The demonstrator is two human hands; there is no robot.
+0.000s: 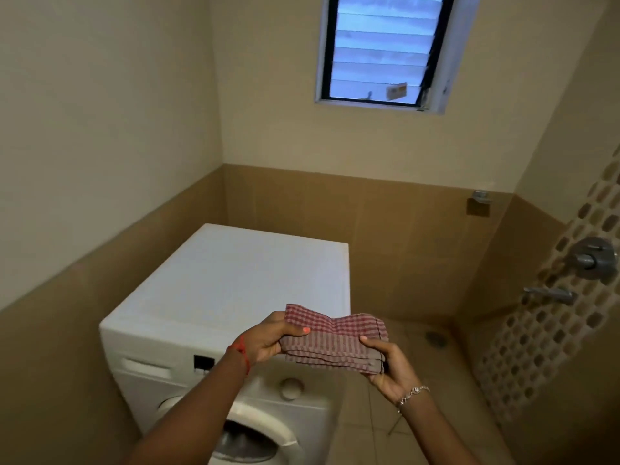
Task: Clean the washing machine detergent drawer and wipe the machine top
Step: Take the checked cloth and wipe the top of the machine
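Brown tiled walls stand round the white washing machine [235, 297], just beyond the hands. The left hand [268, 340] and right hand [389, 367] each pinch one end of a folded checked cloth [335, 340]. The drawer [144, 365], down past the left hand, looks shut. I think no cleaning has started yet.

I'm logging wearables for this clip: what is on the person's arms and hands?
The left hand has a red thread wristband and orange-pink thumbnail polish; the right hand has a silver chain bracelet. No sleeves show.
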